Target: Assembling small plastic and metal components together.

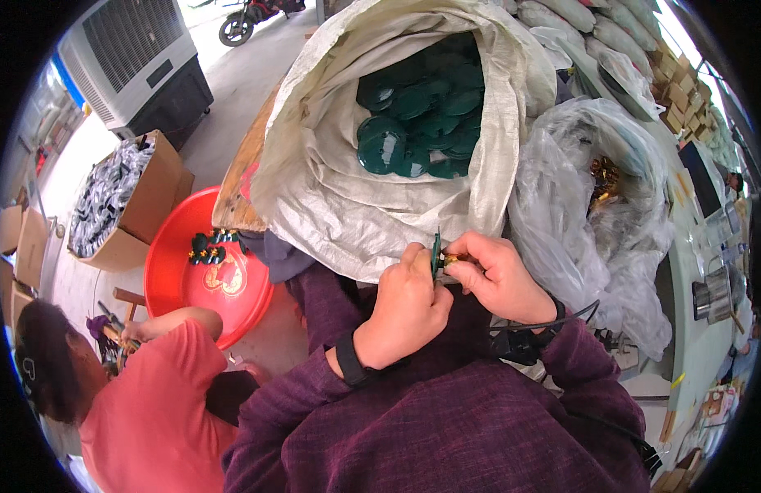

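In front of my body, my left hand (407, 306) grips a thin dark green disc (436, 251), which stands edge-on between its fingers. My right hand (505, 281) pinches a small gold-coloured piece (452, 260) against the disc's right face; fingers partly hide it. Just beyond both hands, a white woven sack (331, 209) gapes with many glossy dark green discs (422, 115) inside. To its right, a clear plastic bag (561, 222) contains shiny gold pieces (605, 177).
At left, a red basin (160, 267) has several dark green and gold pieces (216, 246) in it. Another person in a coral shirt (154, 411) sits beside it. Farther off are a cardboard box (154, 193) of grey-silver items and an air cooler (138, 57). A metal mug (712, 297) stands at right.
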A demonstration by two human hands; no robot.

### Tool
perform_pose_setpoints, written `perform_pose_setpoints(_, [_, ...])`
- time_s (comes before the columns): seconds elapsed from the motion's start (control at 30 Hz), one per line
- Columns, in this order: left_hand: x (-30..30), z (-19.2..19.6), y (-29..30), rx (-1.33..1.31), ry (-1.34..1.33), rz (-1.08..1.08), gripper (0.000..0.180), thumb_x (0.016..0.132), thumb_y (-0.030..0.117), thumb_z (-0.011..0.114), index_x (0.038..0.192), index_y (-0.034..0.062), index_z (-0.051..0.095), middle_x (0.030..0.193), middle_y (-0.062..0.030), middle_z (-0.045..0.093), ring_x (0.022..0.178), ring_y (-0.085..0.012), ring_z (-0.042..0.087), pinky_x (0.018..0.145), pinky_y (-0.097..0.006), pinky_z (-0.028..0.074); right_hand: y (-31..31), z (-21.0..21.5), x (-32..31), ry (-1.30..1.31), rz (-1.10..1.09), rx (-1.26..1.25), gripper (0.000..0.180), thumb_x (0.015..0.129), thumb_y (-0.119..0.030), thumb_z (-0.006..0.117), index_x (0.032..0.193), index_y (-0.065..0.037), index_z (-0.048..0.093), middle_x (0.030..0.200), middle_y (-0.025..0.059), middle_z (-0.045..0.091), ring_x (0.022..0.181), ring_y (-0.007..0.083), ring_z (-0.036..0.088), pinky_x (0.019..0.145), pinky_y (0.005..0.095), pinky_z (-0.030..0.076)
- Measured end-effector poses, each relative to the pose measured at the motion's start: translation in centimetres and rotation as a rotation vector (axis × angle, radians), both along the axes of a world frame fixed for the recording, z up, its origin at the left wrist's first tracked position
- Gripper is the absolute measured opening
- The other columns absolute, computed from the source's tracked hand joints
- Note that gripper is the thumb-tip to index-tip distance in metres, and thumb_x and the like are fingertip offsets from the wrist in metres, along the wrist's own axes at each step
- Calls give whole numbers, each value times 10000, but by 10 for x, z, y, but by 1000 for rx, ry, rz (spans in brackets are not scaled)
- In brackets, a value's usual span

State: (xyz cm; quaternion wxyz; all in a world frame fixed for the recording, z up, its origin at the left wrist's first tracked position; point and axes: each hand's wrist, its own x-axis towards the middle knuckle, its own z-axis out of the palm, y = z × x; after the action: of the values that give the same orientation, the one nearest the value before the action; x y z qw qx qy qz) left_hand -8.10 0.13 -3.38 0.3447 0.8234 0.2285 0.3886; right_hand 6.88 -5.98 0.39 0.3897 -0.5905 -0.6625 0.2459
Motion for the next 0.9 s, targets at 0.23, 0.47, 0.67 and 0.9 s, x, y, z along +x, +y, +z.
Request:
perform_pose_setpoints(0.23, [11,-6,2,-199,-128,4,159,680,-16,547,807,-60,461,734,-250,517,686,-438,537,602,-476,420,-1,-2,-2,12,-68,48,171,853,-110,579,951,8,504,753,154,568,681,321,586,601,360,453])
perform_pose_setpoints(0.47, [7,-7,3,-274,-106,-62,156,683,-21,533,817,-56,461,731,-248,515,681,-439,533,600,-469,417,-6,1,6,-480,53,256,259,835,-151,604,1009,13,505,853,164,564,709,341,586,603,367,465])
perform_pose_setpoints(0.67, [4,-3,-3,17,-2,65,296,680,-35,534,971,-39,480,785,-212,523,692,-415,548,592,-446,437,0,-10,-2,196,-42,-69,165,884,-134,555,960,11,536,750,98,594,602,201,594,560,297,465])
perform_pose_setpoints(0.9, [-41,-20,45,148,-10,313,376,707,-10,545,1079,-53,510,867,-215,564,742,-372,556,640,-420,439,-5,11,4,223,-47,126,249,883,-149,568,1062,22,545,771,84,611,600,124,569,558,272,453])
